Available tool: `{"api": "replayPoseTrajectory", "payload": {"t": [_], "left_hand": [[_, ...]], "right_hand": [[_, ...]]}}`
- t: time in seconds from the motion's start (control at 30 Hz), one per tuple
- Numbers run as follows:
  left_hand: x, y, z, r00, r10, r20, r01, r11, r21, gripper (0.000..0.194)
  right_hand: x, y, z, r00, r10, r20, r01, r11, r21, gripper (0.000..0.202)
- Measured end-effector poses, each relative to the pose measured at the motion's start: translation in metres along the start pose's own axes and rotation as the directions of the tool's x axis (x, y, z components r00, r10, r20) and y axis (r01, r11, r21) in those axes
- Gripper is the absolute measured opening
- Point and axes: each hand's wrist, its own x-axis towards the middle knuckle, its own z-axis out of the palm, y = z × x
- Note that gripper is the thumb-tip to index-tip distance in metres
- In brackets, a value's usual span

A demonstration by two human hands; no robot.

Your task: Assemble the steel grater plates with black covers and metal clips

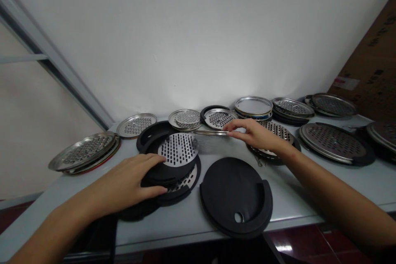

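Left forearm point(58, 225), grater point(210, 133) in right hand point(254, 135)

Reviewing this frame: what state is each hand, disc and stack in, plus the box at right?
Left hand: closed on black holder
Black holder: gripped, tilted
Perforated plate: against the black holder, holes facing the camera
Right hand: pinching
Thin metal piece: pinched, nearly edge-on, blurred below
Front black disc: lying flat, hole uncovered
Far-left stack: piled, perforated disc on top
Cardboard box: partly visible, open or shut unclear
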Motion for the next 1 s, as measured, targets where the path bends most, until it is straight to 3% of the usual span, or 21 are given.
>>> {"api": "replayPoseTrajectory", "payload": {"t": [0.23, 0.4, 0.53, 0.67, 0.83, 1.0], "left_hand": [[0.027, 0.020, -0.003, 0.996, -0.023, -0.091, 0.033, 0.993, 0.110, 0.051], [0.045, 0.022, 0.003, 0.999, 0.032, 0.002, -0.032, 0.997, 0.071, 0.049], [0.054, 0.015, 0.009, 0.999, 0.011, 0.036, -0.013, 0.999, 0.037, 0.062], [0.059, 0.013, 0.012, 0.998, -0.037, 0.045, 0.034, 0.998, 0.058, 0.070], [0.058, 0.020, 0.010, 0.998, 0.066, -0.001, -0.065, 0.983, 0.173, 0.042], [0.059, 0.029, 0.005, 0.994, 0.094, 0.052, -0.105, 0.952, 0.288, 0.035]], "right_hand": [[0.000, 0.002, -0.003, 0.996, 0.083, 0.046, -0.088, 0.987, 0.132, 0.017], [0.000, 0.000, -0.003, 0.997, 0.074, -0.036, -0.070, 0.993, 0.099, 0.018], [0.000, 0.002, -0.004, 0.992, 0.076, -0.105, -0.067, 0.994, 0.085, 0.019], [-0.003, -0.005, -0.004, 0.999, 0.040, 0.012, -0.041, 0.993, 0.115, 0.017], [-0.022, -0.024, -0.002, 0.997, -0.043, 0.061, 0.039, 0.997, 0.063, 0.017], [-0.053, -0.032, 0.009, 0.973, -0.165, 0.159, 0.181, 0.979, -0.094, 0.016]]}}
